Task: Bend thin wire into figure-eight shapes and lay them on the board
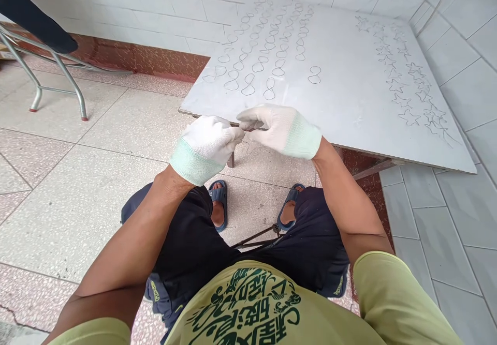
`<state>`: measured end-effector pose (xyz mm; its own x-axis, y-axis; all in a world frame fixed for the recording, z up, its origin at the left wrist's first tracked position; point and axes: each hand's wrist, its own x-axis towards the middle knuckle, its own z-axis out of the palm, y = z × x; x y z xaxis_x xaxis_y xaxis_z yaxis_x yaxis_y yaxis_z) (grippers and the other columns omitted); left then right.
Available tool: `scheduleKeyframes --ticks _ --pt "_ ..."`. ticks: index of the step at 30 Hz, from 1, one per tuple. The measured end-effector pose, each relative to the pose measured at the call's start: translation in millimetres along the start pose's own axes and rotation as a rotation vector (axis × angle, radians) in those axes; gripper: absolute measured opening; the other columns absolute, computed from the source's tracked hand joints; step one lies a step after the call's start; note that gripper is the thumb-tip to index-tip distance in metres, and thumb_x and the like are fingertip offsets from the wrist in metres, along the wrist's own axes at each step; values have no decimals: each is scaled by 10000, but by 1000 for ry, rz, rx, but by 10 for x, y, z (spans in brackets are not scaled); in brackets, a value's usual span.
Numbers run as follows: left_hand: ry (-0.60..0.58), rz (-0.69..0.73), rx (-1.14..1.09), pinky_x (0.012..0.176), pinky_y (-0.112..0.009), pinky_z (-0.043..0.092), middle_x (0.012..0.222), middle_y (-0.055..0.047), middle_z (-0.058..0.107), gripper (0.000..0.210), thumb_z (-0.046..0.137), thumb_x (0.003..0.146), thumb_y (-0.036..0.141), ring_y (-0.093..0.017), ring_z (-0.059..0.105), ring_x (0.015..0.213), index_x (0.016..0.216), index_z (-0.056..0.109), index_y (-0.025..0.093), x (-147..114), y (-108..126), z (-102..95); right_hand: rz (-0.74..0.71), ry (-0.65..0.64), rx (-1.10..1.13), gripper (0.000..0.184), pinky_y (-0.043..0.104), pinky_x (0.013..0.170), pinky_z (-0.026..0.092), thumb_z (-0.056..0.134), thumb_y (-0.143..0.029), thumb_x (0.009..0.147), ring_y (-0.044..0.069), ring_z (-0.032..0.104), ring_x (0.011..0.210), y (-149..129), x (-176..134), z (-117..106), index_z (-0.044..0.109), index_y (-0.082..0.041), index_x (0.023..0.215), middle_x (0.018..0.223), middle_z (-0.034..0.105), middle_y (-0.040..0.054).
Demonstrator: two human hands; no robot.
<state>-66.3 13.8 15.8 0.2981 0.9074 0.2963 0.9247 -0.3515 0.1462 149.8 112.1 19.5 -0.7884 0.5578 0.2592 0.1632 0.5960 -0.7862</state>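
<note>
My left hand [212,140], in a white knitted glove with a mint cuff, is closed with thumb and forefinger pinched on a thin wire [252,149]. Part of the wire hangs below the fingers in a faint, angular outline, and its full shape is hard to make out. Meeting it fingertip to fingertip, my right hand [281,128], gloved the same way, pinches the wire too. Both hands are held at the near edge of a white board [334,109]. Rows of figure-eight wire pieces [248,84] lie on the board beyond them, with a single one [314,74] set apart.
Star-shaped wire pieces [408,117] lie in rows on the board's right side. Tiled walls [209,9] border the board. At left, a metal-legged folding stool [58,84] stands on the speckled floor [77,195]. Dark thin bars [258,239] show between my legs.
</note>
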Motion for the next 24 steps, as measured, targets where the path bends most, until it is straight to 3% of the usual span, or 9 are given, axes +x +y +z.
scheduleKeyframes --ticks 3,6,10,15,19,24 --pt "21 25 100 731 -400 495 745 -96 747 397 495 1057 256 -272 702 747 906 858 201 -34 -16 2 -68 -25 -215 294 375 1082 577 606 -172 1052 234 771 1152 31 14 83 870 -206 1178 1198 867 56" --pt "33 58 122 679 -390 448 734 -96 747 417 484 1062 248 -261 694 714 873 853 204 -49 -34 -25 -139 -27 -355 295 353 1041 537 563 -247 1144 233 748 1121 32 44 107 840 -204 1234 1146 856 57" --pt "15 117 96 623 -381 377 689 -74 731 409 483 1044 209 -243 687 691 822 826 216 -49 -49 -70 -254 -81 -481 246 338 925 501 576 -286 1168 221 711 988 -26 83 57 793 -224 1265 1022 824 33" --pt "1 105 100 584 -394 305 661 -68 699 383 489 1028 223 -235 642 635 817 809 214 -56 -66 -62 -421 -110 -737 473 378 852 466 390 -343 1228 212 668 859 64 105 43 811 -197 1070 922 792 73" --pt "-45 164 -91 632 -394 405 694 -71 705 407 479 1059 260 -227 633 641 769 763 229 -46 -142 -28 -447 -149 -806 448 390 898 497 399 -336 1206 226 713 915 185 118 81 801 -209 1053 949 816 87" --pt "-75 197 -390 721 -371 564 749 -58 749 332 527 1062 308 -219 716 722 852 778 250 -88 -209 -21 -363 -263 -685 295 363 849 500 546 -290 1191 211 711 868 124 88 83 787 -223 1035 941 802 44"
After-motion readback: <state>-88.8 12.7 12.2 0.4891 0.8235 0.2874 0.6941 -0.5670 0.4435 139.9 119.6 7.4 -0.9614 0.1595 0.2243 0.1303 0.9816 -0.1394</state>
